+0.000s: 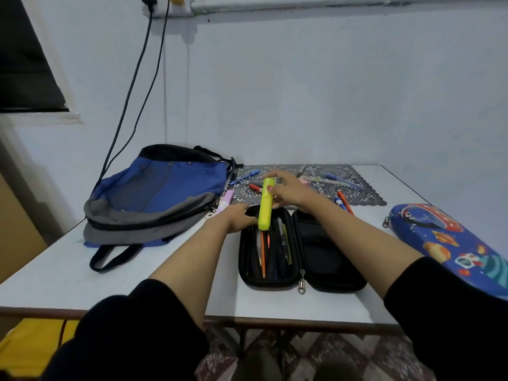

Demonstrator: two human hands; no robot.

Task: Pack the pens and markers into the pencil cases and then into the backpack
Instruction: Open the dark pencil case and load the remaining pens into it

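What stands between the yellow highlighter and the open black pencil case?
Nothing visible. The right hand holds the yellow highlighter directly over the open black pencil case; the left hand touches its far rim, beside the path.

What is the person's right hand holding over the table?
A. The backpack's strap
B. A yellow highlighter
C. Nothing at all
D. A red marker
B: the right hand grips the yellow highlighter near its top, with its lower end dipping toward the open black pencil case.
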